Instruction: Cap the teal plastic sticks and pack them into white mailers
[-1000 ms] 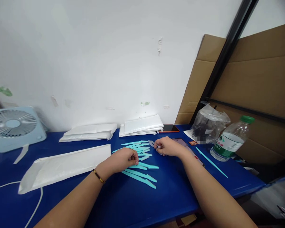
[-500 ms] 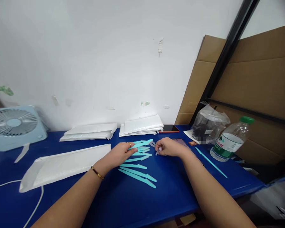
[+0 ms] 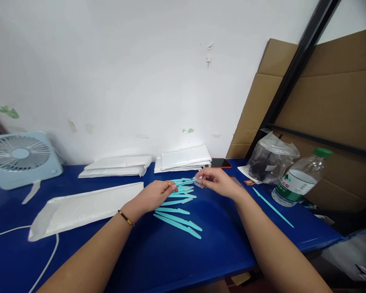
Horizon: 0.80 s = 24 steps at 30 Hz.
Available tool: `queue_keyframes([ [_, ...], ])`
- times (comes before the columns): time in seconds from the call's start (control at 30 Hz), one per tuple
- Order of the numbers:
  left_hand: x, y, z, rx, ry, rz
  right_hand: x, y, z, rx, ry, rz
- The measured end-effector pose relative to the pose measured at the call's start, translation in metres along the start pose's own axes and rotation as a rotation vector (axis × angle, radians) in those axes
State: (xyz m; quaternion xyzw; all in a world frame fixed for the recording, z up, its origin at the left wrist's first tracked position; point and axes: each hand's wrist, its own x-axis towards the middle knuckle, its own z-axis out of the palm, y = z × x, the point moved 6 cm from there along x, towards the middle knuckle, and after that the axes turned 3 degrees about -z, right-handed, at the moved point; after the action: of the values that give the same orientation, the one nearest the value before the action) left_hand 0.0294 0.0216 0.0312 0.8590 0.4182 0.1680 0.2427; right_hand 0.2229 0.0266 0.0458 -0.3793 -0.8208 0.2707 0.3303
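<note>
My left hand is closed, pinching a turquoise eyebrow razor whose far end points right. At that end my right hand pinches a small translucent blade cap, mostly hidden by the fingers; I cannot tell whether it sits on the razor. Other turquoise razors lie fanned out below and beside my left hand, their blade ends to the right. Several loose translucent caps lie partly under my right hand. A single turquoise razor rests apart at the right.
White padded mailers are stacked by the wall, with more to the left. One long mailer lies left of my arm. Around the blue table are a fan, a phone, a bagged cup and a water bottle.
My right hand has moved up and left with the cap, meeting the razor's end. My left hand still holds the razor; the view has shifted slightly.
</note>
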Motion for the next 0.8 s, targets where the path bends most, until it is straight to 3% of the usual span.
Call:
queue_keyframes([
  [0.23, -0.001, 0.0, -0.003, -0.026, 0.028, -0.001, -0.002, 0.003, -0.017, 0.005, 0.186, 0.067],
  [0.4, 0.0, 0.0, -0.002, -0.002, 0.024, 0.005, -0.002, 0.014, -0.01, 0.073, 0.09, 0.11],
  [0.6, 0.001, -0.003, -0.001, 0.034, 0.027, -0.003, 0.001, 0.003, -0.012, -0.167, 0.078, -0.019],
  [0.8, 0.0, -0.003, 0.0, 0.098, 0.013, -0.014, -0.001, 0.0, -0.001, -0.122, -0.091, -0.02],
])
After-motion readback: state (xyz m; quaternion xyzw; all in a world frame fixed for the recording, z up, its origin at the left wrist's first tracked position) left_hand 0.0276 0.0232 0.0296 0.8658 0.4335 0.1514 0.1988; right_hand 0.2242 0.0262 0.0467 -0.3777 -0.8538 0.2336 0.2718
